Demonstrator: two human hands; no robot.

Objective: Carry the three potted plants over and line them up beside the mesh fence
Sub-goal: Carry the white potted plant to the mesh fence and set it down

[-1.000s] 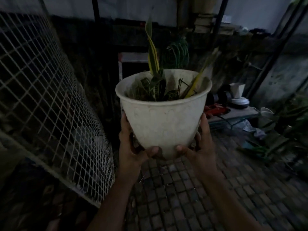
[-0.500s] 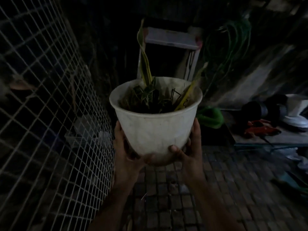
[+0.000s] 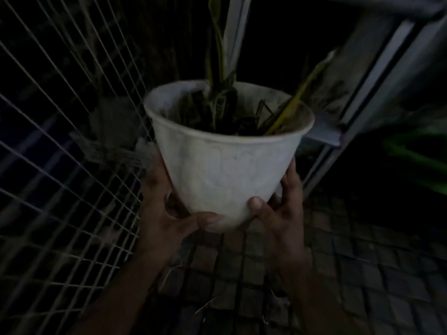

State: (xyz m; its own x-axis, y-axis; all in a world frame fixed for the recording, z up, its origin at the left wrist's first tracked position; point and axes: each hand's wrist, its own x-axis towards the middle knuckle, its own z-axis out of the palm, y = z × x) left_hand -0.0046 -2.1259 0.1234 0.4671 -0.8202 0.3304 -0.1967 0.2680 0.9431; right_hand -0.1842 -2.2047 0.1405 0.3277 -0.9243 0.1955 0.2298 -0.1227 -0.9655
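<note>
1. Left hand and right hand cup the base of the white tapered plastic pot, fingers spread and thumbs pressing its front, sharing the weight.
2. The pot hangs above the brick floor, upright, protecting its leaves.
3. The white wire mesh fence stands just left of the pot, its destination.

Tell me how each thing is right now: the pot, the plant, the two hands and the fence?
White pot: held up off the paved floor, tilted a little.
Plant: sitting in the pot, leaves sticking up.
Left hand: gripping the pot's lower left side.
Right hand: gripping the pot's lower right side.
Mesh fence: standing just left of the pot.
</note>
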